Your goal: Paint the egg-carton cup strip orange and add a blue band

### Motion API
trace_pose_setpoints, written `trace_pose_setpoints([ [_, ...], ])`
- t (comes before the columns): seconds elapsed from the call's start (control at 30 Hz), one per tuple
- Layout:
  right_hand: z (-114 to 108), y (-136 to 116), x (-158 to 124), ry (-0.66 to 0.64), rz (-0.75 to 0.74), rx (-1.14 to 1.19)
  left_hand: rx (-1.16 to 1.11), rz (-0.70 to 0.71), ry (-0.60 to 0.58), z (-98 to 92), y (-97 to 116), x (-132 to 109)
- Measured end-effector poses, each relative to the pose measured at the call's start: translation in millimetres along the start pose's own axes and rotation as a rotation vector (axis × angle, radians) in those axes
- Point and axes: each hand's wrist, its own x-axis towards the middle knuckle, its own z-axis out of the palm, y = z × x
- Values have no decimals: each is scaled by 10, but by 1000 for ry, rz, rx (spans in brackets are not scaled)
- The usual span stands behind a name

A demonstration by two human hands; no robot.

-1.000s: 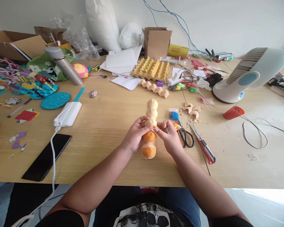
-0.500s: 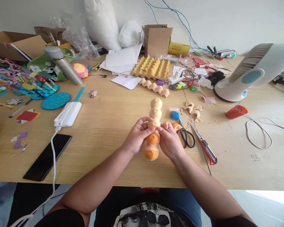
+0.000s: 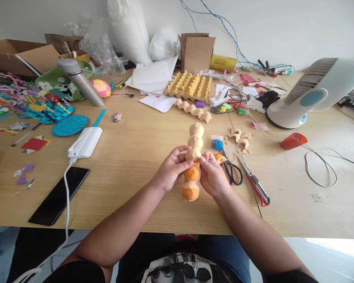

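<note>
A strip of bumpy egg carton (image 3: pixel 196 133) is held up over the desk between both hands, its long side pointing away from me. Orange clay (image 3: pixel 191 173) covers much of its nearer bumps, while the farther ones are bare tan. My left hand (image 3: pixel 174 167) grips the strip's left side near the middle, thumb on top. From the right, my right hand (image 3: pixel 212 175) pinches the same strip, its thumb at the edge of the clay. A thin blue stick (image 3: pixel 211 162) pokes out among the right fingers. More orange clay (image 3: pixel 220 158) lies just beyond that hand.
Right of my hands lie black-handled scissors (image 3: pixel 234 173), a red utility knife (image 3: pixel 258 184) and carton scraps (image 3: pixel 240 137). A packet of blue clay (image 3: pixel 217 143) sits beyond. A phone (image 3: pixel 59 196) and white power bank (image 3: pixel 85 143) are left; a fan (image 3: pixel 312 94) stands right.
Both hands keep hold of the strip, which has shifted very slightly. The right thumb has moved a little at the clay's upper edge. The view has tilted slightly.
</note>
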Motion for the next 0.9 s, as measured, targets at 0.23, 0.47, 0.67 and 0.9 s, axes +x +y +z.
trace_pose_setpoints([
  [0.23,-3,-11,4,25,7,-5,-87,-96,38,-34,30,17],
  [0.47,2,-24,-5,30,-12,-105,-166,-128,56,-13,50,26],
  [0.67,-41,-3,8,59,-261,-436,-192,-135,69,-27,46,33],
  [0.9,-138,-36,31,34,-480,-766,-229,-124,35,-33,49,30],
])
